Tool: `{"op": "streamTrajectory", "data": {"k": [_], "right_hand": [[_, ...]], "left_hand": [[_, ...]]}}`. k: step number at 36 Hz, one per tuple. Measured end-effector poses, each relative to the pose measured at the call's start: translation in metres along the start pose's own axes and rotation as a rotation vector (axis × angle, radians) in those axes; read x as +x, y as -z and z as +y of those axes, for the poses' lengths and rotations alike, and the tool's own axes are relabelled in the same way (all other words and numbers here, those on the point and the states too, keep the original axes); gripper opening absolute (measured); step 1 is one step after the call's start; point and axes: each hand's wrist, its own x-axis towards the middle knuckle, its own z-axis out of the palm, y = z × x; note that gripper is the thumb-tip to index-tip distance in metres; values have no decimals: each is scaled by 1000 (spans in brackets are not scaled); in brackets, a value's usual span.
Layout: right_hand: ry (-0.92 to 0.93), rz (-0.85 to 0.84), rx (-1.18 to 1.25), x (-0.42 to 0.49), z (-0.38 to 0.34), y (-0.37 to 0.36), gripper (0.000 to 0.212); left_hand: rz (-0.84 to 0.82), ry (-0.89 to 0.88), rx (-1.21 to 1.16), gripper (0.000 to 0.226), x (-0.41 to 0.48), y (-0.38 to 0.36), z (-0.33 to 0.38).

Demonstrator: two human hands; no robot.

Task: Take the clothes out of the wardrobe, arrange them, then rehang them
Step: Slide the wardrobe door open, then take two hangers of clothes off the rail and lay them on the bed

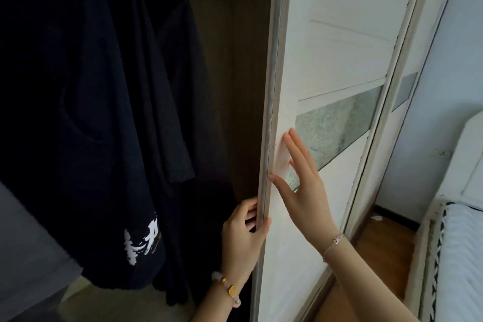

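Dark clothes [86, 102] hang inside the open wardrobe on the left; the front one carries a white print [142, 244] near its hem. The white sliding wardrobe door [326, 34] stands to their right. My left hand [244, 238] grips the door's leading edge, fingers curled round it. Higher up, my right hand [300, 183] presses flat on the door's face with straight fingers, beside its frosted glass strip [337, 125].
A second sliding door [407, 81] stands behind the first, further right. A white bed [460, 256] with a white headboard fills the lower right over a wooden floor [384, 251]. A grey surface [23, 256] shows at the lower left inside the wardrobe.
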Motion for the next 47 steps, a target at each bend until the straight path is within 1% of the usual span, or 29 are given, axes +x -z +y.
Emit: {"op": "streamTrajectory", "data": {"k": [5, 10, 13, 19, 26, 31, 34, 36, 39, 41, 42, 43, 44, 45, 46, 47], "right_hand": [[-22, 17, -34, 14, 28, 6, 71], [-38, 47, -34, 25, 57, 9, 68], [-57, 50, -30, 33, 70, 12, 67], [-80, 84, -5, 43, 92, 19, 66], [-112, 107, -23, 55, 112, 28, 64], [-162, 125, -11, 65, 126, 35, 64], [-164, 129, -23, 68, 131, 38, 64], [-144, 136, -38, 68, 131, 38, 65], [-137, 147, -48, 66, 131, 34, 65], [-146, 185, -138, 66, 127, 32, 61], [-121, 227, -214, 67, 122, 30, 58], [-76, 271, -271, 71, 115, 29, 54], [-17, 306, -288, 76, 106, 29, 50], [54, 319, -269, 82, 95, 28, 45], [128, 305, -224, 90, 82, 28, 40], [190, 272, -157, 98, 69, 29, 38]], "left_hand": [[-3, -3, -4, 40, 19, -25, 0], [15, -31, 52, 40, 37, -51, 2], [-4, -43, 62, 42, 47, -62, 3], [-26, -34, 63, 35, 69, -85, 3], [-37, -18, 70, 33, 90, -114, 0], [-50, 7, 18, 26, 103, -137, 6], [-53, 17, -28, 27, 108, -142, 6], [-72, 24, -47, 27, 108, -140, 4], [-145, 56, -16, 28, 108, -133, 5], [-197, 62, 38, 25, 110, -128, 9], [-224, 58, 67, 26, 110, -123, 14], [-243, 44, 87, 36, 111, -118, 18], [-246, 23, 110, 46, 112, -111, 21], [-238, -6, 138, 49, 114, -103, 26], [-225, -60, 173, 43, 114, -92, 35], [-196, -120, 209, 33, 114, -80, 46]]}}
